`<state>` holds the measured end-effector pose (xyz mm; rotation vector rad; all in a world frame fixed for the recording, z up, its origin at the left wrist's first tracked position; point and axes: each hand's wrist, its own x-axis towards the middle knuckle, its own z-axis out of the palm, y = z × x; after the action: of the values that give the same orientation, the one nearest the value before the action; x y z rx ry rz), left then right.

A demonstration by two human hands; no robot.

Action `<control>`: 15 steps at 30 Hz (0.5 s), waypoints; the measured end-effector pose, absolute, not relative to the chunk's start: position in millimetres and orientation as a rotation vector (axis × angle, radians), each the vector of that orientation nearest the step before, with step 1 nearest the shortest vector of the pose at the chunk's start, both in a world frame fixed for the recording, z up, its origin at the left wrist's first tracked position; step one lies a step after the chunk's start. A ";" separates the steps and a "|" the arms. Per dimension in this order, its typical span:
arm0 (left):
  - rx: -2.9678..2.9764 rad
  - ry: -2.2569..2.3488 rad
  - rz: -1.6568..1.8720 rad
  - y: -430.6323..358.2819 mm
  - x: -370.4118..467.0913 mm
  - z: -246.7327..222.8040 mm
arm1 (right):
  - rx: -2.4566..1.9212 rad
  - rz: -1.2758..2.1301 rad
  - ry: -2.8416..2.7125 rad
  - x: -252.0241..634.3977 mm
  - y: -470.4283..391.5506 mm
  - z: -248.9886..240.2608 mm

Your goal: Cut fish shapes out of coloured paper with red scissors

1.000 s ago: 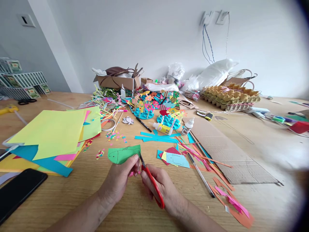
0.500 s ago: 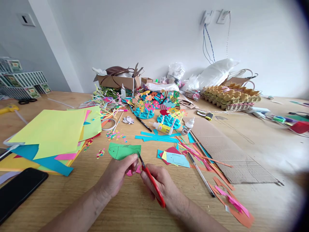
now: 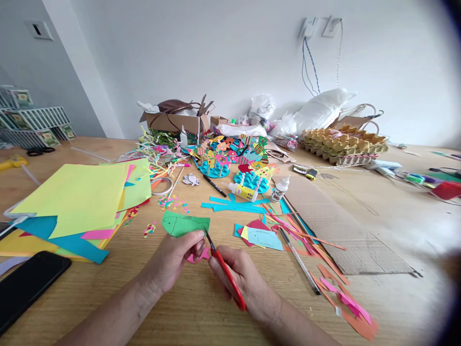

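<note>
Pinched in my left hand (image 3: 180, 257) is a piece of green paper (image 3: 183, 223) with a fish outline drawn on it. My right hand (image 3: 239, 271) grips red-handled scissors (image 3: 228, 278), whose dark blades meet the paper's right edge beside my left thumb. Under my hands, partly hidden, lies a pink paper scrap (image 3: 198, 255). To the right rests a small stack of coloured paper pieces, topped by a light blue paper (image 3: 265, 238) with another fish drawing.
Yellow sheets (image 3: 79, 192) and a black phone (image 3: 34, 290) lie left. Behind are glue bottles (image 3: 280, 189), blue bases with paper fish (image 3: 252, 180) and blue strips (image 3: 234, 204). A pen (image 3: 300, 262), paper scraps (image 3: 355, 302), cardboard (image 3: 334, 226) and egg trays (image 3: 344, 144) occupy the right.
Both hands stay almost in place. The scissors and the green paper have shifted only very slightly, with the blades still at the paper's right edge.
</note>
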<state>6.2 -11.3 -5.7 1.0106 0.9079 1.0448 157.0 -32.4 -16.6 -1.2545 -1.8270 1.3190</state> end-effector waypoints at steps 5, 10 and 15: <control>1.022 0.914 1.041 -9.3 5.0 -8.3 | -1.240 1.329 -1.823 157.1 -32.1 -16.2; 1.075 0.956 1.004 -9.8 4.3 -7.9 | -1.232 1.342 -1.826 157.8 -32.1 -15.5; 1.103 0.961 0.974 -11.2 4.2 -6.3 | -1.237 1.352 -1.832 158.2 -31.9 -16.0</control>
<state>4.2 -11.2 -6.3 1.1029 0.9612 0.9741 158.2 -31.9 -16.0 -1.2370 -1.8324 1.3517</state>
